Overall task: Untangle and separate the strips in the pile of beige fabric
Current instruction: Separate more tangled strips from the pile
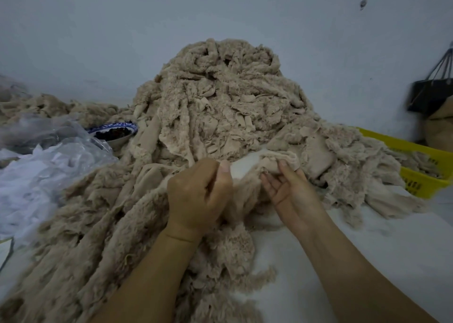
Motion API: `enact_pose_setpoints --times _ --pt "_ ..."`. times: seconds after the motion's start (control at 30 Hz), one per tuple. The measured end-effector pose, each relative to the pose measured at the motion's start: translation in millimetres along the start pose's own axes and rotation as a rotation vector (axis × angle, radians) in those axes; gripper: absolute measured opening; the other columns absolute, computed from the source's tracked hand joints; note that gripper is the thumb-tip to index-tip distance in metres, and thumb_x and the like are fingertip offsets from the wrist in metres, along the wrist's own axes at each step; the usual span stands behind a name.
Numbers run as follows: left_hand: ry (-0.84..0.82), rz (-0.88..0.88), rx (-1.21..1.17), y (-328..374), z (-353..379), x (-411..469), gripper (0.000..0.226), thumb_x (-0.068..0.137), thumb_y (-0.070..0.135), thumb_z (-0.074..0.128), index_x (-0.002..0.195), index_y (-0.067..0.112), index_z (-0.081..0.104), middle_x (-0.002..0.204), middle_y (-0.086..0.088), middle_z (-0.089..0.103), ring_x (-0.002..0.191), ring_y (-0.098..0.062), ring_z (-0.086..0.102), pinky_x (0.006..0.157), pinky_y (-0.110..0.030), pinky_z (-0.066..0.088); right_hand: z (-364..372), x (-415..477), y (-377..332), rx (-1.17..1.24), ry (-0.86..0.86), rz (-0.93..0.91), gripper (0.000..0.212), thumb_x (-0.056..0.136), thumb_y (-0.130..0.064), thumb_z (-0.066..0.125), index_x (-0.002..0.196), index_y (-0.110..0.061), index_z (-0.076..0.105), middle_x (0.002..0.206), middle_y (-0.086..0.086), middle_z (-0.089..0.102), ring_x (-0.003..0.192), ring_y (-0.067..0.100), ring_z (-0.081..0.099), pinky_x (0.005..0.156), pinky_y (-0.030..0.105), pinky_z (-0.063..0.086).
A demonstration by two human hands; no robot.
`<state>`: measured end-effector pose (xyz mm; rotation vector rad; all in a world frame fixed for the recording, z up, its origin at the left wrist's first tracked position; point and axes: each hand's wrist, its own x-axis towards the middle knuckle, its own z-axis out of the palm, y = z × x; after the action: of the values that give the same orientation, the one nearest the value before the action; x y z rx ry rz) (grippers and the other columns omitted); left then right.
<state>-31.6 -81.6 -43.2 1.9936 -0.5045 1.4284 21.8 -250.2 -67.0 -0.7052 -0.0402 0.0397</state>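
Note:
A tall pile of beige fuzzy fabric strips (220, 97) rises against the wall in the middle of the view. More strips (93, 224) spread toward me on the left. My left hand (198, 195) grips a beige strip with curled fingers, thumb up. Just to its right, my right hand (286, 190) pinches the bunched end of a beige strip (272, 161) at the fingertips, palm facing me. The two hands are close together at the front foot of the pile, with the fabric stretched between them.
A yellow plastic crate (416, 178) holding beige fabric stands at the right. Crumpled clear plastic bags (36, 165) lie at the left, with a blue-rimmed bowl (115, 132) of dark bits behind them. A dark bag (429, 94) hangs on the right wall. White tabletop (367, 244) shows at the lower right.

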Motion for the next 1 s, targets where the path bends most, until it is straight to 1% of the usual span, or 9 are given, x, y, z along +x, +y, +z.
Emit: enact_pose_setpoints --times 0.13,0.2,0.3,0.37,0.47,0.53,0.67,0.83,1.0 --pt "-0.007 -0.162 -0.054 -2.8 5.5 -0.3 0.021 0.098 0.028 0.047 0.079 0.018 0.050 0.074 0.010 0.042 0.061 -0.010 0.040 0.054 -0.015 0.035 2.6 0.1 4.8 -0.016 -0.058 0.074 0.013 0.102 -0.015 0.050 0.112 -0.010 0.058 0.093 0.007 0.075 0.082 0.017 0.074 0.067 0.027 0.058" --pt "-0.235 -0.384 -0.146 -7.7 12.2 -4.6 0.017 0.098 0.041 0.053 0.106 0.026 0.057 0.099 0.016 0.051 0.086 -0.002 0.052 0.069 -0.010 0.040 3.7 -1.1 5.8 -0.023 -0.095 0.091 0.017 0.103 -0.015 0.047 0.113 -0.007 0.058 0.095 0.010 0.074 0.083 0.018 0.073 0.069 0.029 0.059" --pt "-0.596 -0.647 -0.343 -16.5 18.8 -13.8 0.055 0.088 0.064 0.050 0.134 0.035 0.050 0.130 0.020 0.053 0.117 0.006 0.048 0.093 -0.016 0.042 3.1 -3.3 7.2 -0.040 -0.156 0.110 0.026 0.103 -0.018 0.044 0.118 -0.003 0.059 0.107 0.014 0.073 0.094 0.019 0.072 0.074 0.029 0.058" --pt "-0.707 -0.699 -0.392 -19.8 20.8 -18.3 0.055 0.084 0.073 0.046 0.123 0.037 0.060 0.119 0.024 0.062 0.108 0.006 0.056 0.091 -0.022 0.046 3.1 -4.3 8.2 -0.058 -0.168 0.127 0.028 0.102 -0.020 0.045 0.119 -0.003 0.059 0.107 0.013 0.072 0.093 0.019 0.072 0.073 0.028 0.058" --pt "-0.615 -0.832 -0.521 -21.3 18.4 -15.3 0.037 0.086 0.059 0.063 0.082 0.022 0.065 0.076 0.013 0.063 0.071 -0.003 0.058 0.070 -0.025 0.046 2.6 -3.2 6.2 -0.047 -0.112 0.135 0.017 0.099 -0.019 0.054 0.110 -0.007 0.059 0.089 0.008 0.070 0.076 0.014 0.069 0.064 0.025 0.057" --pt "-0.518 -0.995 -0.740 -22.8 14.3 -10.1 0.022 0.079 0.045 0.069 0.074 0.024 0.066 0.073 0.003 0.065 0.066 -0.011 0.060 0.062 -0.031 0.048 1.5 -1.5 4.3 -0.011 -0.058 0.126 0.006 0.096 -0.016 0.058 0.098 -0.011 0.059 0.079 0.003 0.068 0.067 0.010 0.066 0.059 0.022 0.055" --pt "-0.494 -1.103 -1.003 -23.1 7.9 -4.8 0.016 0.079 0.025 0.066 0.067 0.027 0.056 0.052 0.003 0.051 0.041 -0.008 0.045 0.034 -0.020 0.035 4.4 -2.6 3.1 -0.012 -0.031 0.134 0.011 0.089 -0.014 0.063 0.100 -0.012 0.060 0.082 0.002 0.068 0.067 0.010 0.065 0.057 0.021 0.053" --pt "-0.361 -1.183 -1.208 -22.4 7.6 -2.4 0.031 0.086 -0.002 0.056 0.070 0.018 0.040 0.058 0.001 0.044 0.044 -0.007 0.037 0.044 -0.020 0.032 5.9 -1.5 1.2 0.077 0.025 0.167 0.010 0.083 -0.010 0.066 0.090 -0.012 0.058 0.075 0.003 0.060 0.060 0.010 0.057 0.052 0.021 0.051" --pt "-0.365 -1.196 -1.229 -23.8 4.7 -1.2 0.015 0.076 0.003 0.061 0.071 0.017 0.057 0.073 -0.007 0.060 0.062 -0.015 0.056 0.058 -0.029 0.046 3.8 -0.8 -0.1 0.155 0.047 0.160 0.011 0.082 -0.010 0.066 0.089 -0.012 0.057 0.077 0.004 0.059 0.064 0.012 0.056 0.052 0.021 0.050"
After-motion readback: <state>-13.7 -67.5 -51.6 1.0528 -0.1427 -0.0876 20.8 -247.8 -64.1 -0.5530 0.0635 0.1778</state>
